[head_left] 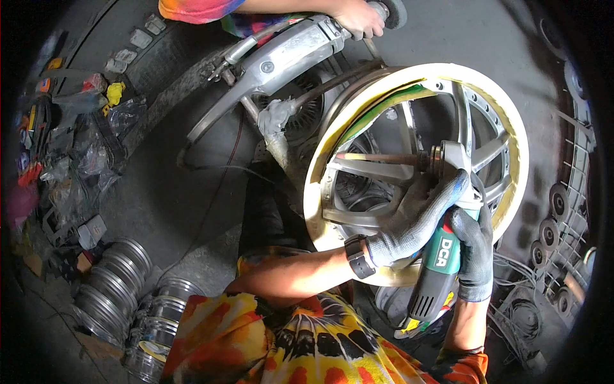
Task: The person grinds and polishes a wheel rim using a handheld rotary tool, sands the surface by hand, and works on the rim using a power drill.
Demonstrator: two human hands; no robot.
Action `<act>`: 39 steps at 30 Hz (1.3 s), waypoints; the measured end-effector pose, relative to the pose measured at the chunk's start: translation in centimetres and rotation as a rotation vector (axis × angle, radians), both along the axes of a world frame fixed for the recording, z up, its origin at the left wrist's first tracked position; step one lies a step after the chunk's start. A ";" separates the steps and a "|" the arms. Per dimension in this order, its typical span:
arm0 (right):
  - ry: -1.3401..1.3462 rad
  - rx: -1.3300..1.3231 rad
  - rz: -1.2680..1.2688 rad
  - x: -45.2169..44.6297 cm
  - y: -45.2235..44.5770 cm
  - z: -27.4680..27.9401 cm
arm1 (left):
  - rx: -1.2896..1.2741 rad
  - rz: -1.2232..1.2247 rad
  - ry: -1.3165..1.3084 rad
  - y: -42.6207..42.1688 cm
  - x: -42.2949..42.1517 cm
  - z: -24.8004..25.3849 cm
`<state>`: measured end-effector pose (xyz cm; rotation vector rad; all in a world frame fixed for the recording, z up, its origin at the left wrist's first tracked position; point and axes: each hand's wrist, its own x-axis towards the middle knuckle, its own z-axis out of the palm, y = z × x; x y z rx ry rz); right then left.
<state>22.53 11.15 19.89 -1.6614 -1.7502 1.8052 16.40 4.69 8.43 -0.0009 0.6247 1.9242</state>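
Observation:
A green and black power tool (pixel 437 269) marked DCA lies over a spoked wheel (pixel 519 160) with a yellowish rim. My left hand (pixel 412 221), in a grey glove, is wrapped round the metal head end of the tool, near the wheel's hub. My right hand (pixel 474 253), also gloved, grips the tool's green body from the right side. A rod-like attachment (pixel 377 157) points left from the tool's head, across the spokes. My left palm hides part of the hub.
At the top, a co-worker's bare hand (pixel 362 19) holds a tool with a round disc (pixel 395 13) by a grey metal frame (pixel 288 61). Stacked metal rims (pixel 115 288) stand lower left, bags and clutter (pixel 89 153) further up. A rack (pixel 572 173) runs along the right.

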 end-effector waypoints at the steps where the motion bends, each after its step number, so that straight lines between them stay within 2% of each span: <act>1: -0.008 0.000 -0.012 0.1 0.0 0.0 | -0.003 0.027 -0.012 0.0 0.2 0.1; 6: -0.001 -0.026 -0.019 0.1 -0.2 -0.6 | -0.042 -0.009 -0.133 -0.9 -1.0 1.5; 9: 0.010 -0.020 -0.019 0.4 -0.2 -0.6 | 0.011 -0.003 -0.089 -0.6 -0.7 1.1; 11: 0.005 -0.048 -0.038 0.5 -0.3 -0.3 | -0.088 -0.035 -0.010 -1.0 -0.8 1.6; 15: 0.026 -0.053 -0.089 1.1 -0.8 -0.9 | -0.055 -0.017 0.112 -1.2 -0.9 1.3; 17: 0.059 -0.058 -0.095 1.4 -1.2 -0.8 | -0.026 -0.014 -0.074 -1.6 -0.8 2.1; 21: 0.063 -0.058 -0.104 1.4 -1.6 -0.4 | -0.069 -0.006 0.020 -1.6 -0.2 1.8; 23: 0.042 -0.045 -0.121 1.4 -1.7 -0.3 | -0.023 -0.095 -0.010 -1.8 -0.8 1.9; 26: 0.020 -0.048 -0.100 1.5 -1.8 -0.4 | -0.046 -0.103 -0.041 -2.4 -1.0 2.3; 30: 0.046 -0.064 -0.107 1.8 -2.0 -0.4 | -0.025 -0.067 0.019 -2.4 -0.8 1.9; 32: 0.039 -0.059 -0.109 1.8 -1.8 -0.6 | -0.039 -0.022 -0.045 -2.3 -1.1 2.5; 39: 0.042 -0.027 -0.099 0.6 -2.0 -0.8 | 0.015 -0.127 -0.076 -1.8 -0.4 0.0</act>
